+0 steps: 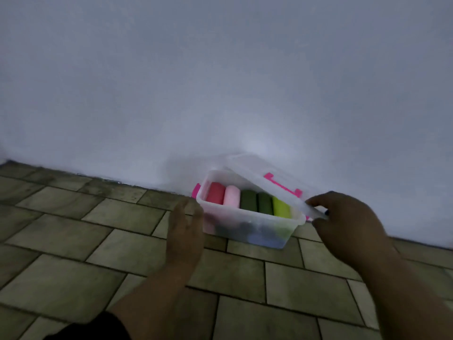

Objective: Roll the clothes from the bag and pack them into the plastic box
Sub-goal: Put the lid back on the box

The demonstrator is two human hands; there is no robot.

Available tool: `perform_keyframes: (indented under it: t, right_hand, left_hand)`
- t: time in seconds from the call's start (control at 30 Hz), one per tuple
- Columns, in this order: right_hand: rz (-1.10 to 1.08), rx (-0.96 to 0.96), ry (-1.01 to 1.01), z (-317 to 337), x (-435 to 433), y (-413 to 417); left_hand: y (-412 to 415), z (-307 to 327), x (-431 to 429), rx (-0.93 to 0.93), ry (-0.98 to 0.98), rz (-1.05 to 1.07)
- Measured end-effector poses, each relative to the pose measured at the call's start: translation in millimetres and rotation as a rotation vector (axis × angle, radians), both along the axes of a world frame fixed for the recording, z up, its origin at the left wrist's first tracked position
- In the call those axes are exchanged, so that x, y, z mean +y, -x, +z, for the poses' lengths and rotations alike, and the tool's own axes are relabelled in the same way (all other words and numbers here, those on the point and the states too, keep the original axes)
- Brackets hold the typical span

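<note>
Plastic box [247, 225] sitting on the tiled floor [73, 241] right up against the white wall [220, 69], already stuffed with rolled clothes [247, 200] in a neat row: red, pale pink, two dark greens, lime, plus more bundles showing blurry through the translucent front. No bag anywhere in view. Clear lid [264, 179] with a pink handle [282, 184] tilted over the back and right side, not seated. Right hand [348, 224] pinching the lid's near corner, fingers [316, 201] curled over the top and thumb underneath, so closed on the lid edge. Left hand [185, 231] flat and spread, fingers loose and holding nothing, just beside the box's left end, hard to say whether actually touching it (a bit motion-blurred). Looks like packing is basically done and the lid is going on, judging by how full it is. Handling-wise: probably light overall, soft contents, nothing fragile, but thin plastic like that tends to flex and slide on smooth tile. Best to steady the box by its left rim while lowering the lid by the corner or pink handle, then press along the edges rather than the middle. Pink latch [196, 190] peeking out at the left end, probably for clipping down last.
</note>
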State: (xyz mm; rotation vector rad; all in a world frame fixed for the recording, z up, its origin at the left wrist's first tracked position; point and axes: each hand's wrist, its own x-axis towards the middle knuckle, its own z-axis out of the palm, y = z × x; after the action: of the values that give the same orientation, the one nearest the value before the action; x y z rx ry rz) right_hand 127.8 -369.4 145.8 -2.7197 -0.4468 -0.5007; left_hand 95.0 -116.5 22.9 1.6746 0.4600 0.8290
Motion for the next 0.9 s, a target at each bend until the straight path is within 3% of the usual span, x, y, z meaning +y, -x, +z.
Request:
perform_keyframes:
  t: [0.1,0.33,0.5,0.77,0.9]
  right_hand:
    - [0.092,-0.052,0.064,-34,26,-20]
    - [0.203,-0.04,0.046,-76,34,-54]
    - [0.118,0.088,0.066,-80,26,-79]
    - [0.006,0.113,0.025,-87,34,-98]
    - [-0.044,0.212,0.008,-77,37,-104]
  left_hand:
    - [-24,34,23,-0.165,0.13,0.079]
    - [-68,25,32,0.461,-0.373,-0.24]
    - [-78,17,28,0.519,-0.594,-0.118]
    - [-87,24,31,0.681,-0.877,-0.139]
    - [-95,37,43,0.778,-0.969,-0.145]
